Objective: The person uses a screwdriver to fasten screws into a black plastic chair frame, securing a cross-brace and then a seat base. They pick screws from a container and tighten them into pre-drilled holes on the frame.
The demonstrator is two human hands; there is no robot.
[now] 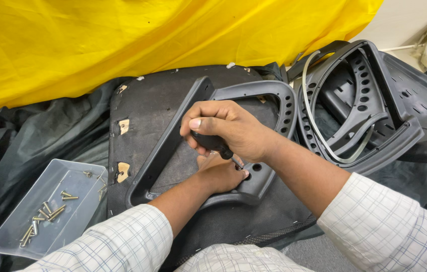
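Observation:
My right hand (228, 128) grips the black handle of a screwdriver (212, 143), its tip pointing down at a hole in the base of a black plastic armrest frame (163, 146). My left hand (222, 174) rests on that base just under the screwdriver, fingers beside the tip; whether it pinches a screw is hidden. The armrest frame lies on the black fabric underside of a chair seat (145, 103).
A clear plastic tray (77, 174) with several brass-coloured screws (42, 214) sits at the lower left. More black armrest frames and a perforated plastic chair part (375, 95) lie at the right. A yellow cloth (123, 40) covers the back; dark fabric lies underneath.

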